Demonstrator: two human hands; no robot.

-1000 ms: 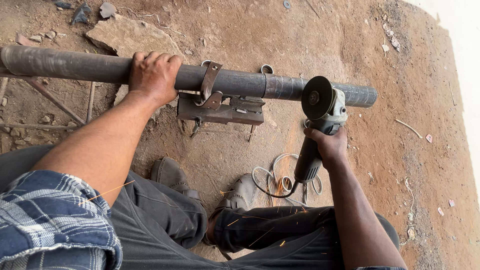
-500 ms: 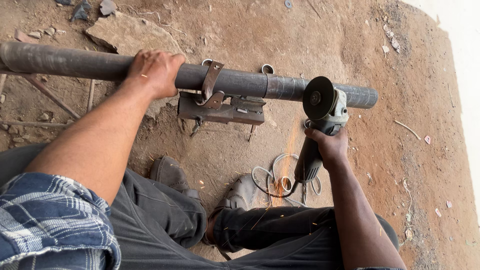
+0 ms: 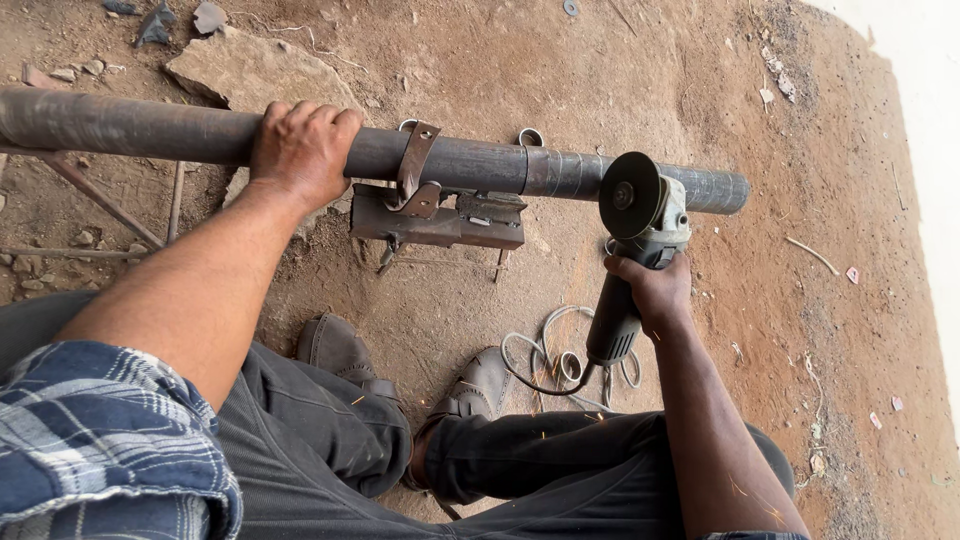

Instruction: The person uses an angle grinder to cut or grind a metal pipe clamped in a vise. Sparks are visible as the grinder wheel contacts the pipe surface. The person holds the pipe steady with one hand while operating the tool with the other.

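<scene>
- Left hand (image 3: 300, 150) grips the steel pipe (image 3: 480, 165), clamped in a pipe vise (image 3: 435, 215).
- Right hand (image 3: 655, 290) grasps the angle grinder (image 3: 635, 235), disc against pipe; cord (image 3: 560, 360) coiled by shoes.

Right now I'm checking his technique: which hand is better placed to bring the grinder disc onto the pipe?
The right hand. It already grips the angle grinder, whose disc sits against the steel pipe near its free end. The left hand is clamped over the pipe further along, steadying it.
</scene>
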